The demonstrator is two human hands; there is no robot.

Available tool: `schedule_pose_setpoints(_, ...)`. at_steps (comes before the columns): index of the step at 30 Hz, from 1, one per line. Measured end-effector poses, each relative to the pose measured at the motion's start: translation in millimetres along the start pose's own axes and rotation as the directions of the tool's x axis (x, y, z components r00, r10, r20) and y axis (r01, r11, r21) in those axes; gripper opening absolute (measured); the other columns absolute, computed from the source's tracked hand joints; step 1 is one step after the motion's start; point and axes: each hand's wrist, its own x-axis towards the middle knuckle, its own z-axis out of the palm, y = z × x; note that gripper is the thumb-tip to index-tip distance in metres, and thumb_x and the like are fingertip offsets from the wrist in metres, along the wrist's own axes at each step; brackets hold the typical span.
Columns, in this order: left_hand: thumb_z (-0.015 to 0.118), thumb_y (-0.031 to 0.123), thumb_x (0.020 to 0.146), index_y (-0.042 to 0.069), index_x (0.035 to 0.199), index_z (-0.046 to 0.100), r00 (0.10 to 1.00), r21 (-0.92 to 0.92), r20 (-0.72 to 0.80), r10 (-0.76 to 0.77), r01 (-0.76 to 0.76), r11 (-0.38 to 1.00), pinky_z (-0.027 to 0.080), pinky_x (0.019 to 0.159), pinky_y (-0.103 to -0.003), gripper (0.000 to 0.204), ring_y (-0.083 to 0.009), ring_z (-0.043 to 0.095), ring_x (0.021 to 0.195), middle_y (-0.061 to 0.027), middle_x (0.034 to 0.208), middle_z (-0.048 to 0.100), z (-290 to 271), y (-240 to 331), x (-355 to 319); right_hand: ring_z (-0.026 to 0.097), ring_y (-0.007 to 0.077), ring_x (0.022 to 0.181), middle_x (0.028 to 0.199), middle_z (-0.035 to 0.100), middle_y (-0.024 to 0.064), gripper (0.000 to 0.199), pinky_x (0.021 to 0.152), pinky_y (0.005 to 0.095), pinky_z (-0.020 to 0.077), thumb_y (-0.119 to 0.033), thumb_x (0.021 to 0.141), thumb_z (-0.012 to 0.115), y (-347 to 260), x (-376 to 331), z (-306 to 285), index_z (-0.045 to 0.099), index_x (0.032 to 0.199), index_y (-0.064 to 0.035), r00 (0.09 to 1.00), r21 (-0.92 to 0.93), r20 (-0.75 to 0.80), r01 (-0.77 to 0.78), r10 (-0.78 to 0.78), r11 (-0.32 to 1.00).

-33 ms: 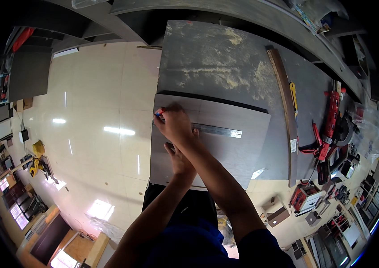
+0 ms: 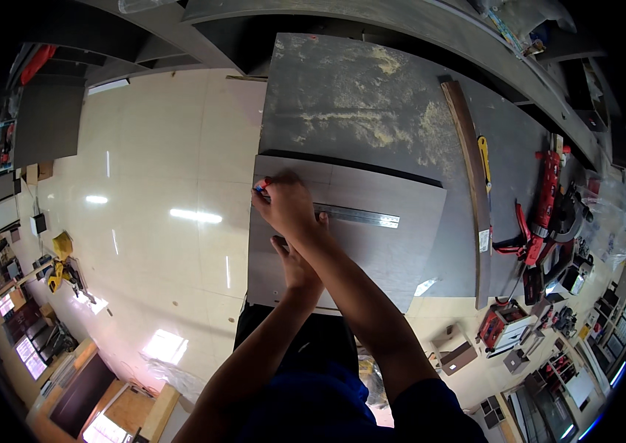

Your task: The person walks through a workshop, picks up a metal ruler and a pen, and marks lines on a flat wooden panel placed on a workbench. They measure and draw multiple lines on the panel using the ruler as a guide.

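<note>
Gry panel (image 2: 390,251), slvr rail (image 2: 357,215), brn plank (image 2: 473,171)

Grey panel (image 2: 379,266): rectangular, lying flat | metal strip (image 2: 361,215): narrow, silvery, flat on the panel, running crosswise with a slight slant, left end hidden | small red-and-blue item (image 2: 265,184): mostly covered, gripped at the panel's left edge

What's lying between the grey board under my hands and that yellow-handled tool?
In the head view, a long brown strip lies there, on the larger grey panel.
</note>
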Motion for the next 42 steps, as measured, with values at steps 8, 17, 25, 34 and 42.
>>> schedule_pose_setpoints(8,0.063,0.026,0.087,0.009,0.154,0.029,0.996,0.081,0.004,-0.094,0.093,0.992,0.033,0.101,-0.071,0.077,-0.0546,0.022,0.142,-0.0344,0.155,0.019,-19.0,6.7,6.2,0.065,0.0307,0.068,0.075,0.067,0.0106,0.013,0.061,0.0399,0.0539,-0.018,0.081,0.074,37.8,-30.0,-42.0,0.068,0.084,-0.0063,0.998,-0.080,-0.043,-0.047,0.043,0.996)
schedule_pose_setpoints(17,0.067,0.006,0.078,0.020,0.153,0.033,0.987,0.068,0.087,-0.132,0.127,0.990,0.034,0.104,-0.069,0.084,-0.0557,0.014,0.145,-0.0385,0.155,0.010,-50.2,20.3,11.4,0.068,0.0149,0.083,0.097,0.072,0.0124,0.025,0.072,0.0262,0.0524,-0.004,0.085,0.066,107.0,-130.1,-225.6,0.067,0.110,0.0006,0.886,0.267,-0.282,-0.296,0.368,0.917)
schedule_pose_setpoints(25,0.063,0.003,0.078,0.018,0.154,0.032,0.972,-0.058,0.209,-0.107,0.122,0.991,0.030,0.107,-0.069,0.084,-0.0521,0.009,0.147,-0.0342,0.158,0.007,-55.6,-1.2,-32.5,0.054,0.0357,0.120,0.130,0.059,0.0116,0.041,0.105,0.0496,0.0391,-0.009,0.080,0.068,89.2,-172.8,-159.8,0.062,0.120,-0.0092,0.997,-0.191,-0.071,-0.009,-0.004,0.982)
schedule_pose_setpoints(34,0.071,0.015,0.089,-0.003,0.139,0.046,0.921,-0.703,0.057,-0.386,0.312,0.639,0.053,0.092,-0.040,0.059,-0.0299,0.061,0.115,-0.0207,0.128,0.059,4.5,-171.9,-8.3,0.058,0.0271,0.096,0.098,0.064,0.0045,0.023,0.082,0.0413,0.0427,-0.001,0.069,0.069,73.8,-166.4,-152.0,0.059,0.088,-0.0101,0.996,-0.200,-0.087,-0.003,-0.014,0.980)
schedule_pose_setpoints(42,0.068,0.008,0.091,-0.001,0.101,0.062,0.948,-0.819,0.060,-0.312,0.225,0.528,0.053,0.066,-0.025,0.014,-0.0096,0.064,0.075,-0.0046,0.083,0.068,-9.9,-176.3,-9.4,0.060,0.0300,0.087,0.082,0.057,0.0096,0.023,0.074,0.0406,0.0482,0.005,0.070,0.064,63.4,-150.7,-162.3,0.055,0.086,-0.0083,0.986,-0.085,0.125,-0.102,0.112,0.991)
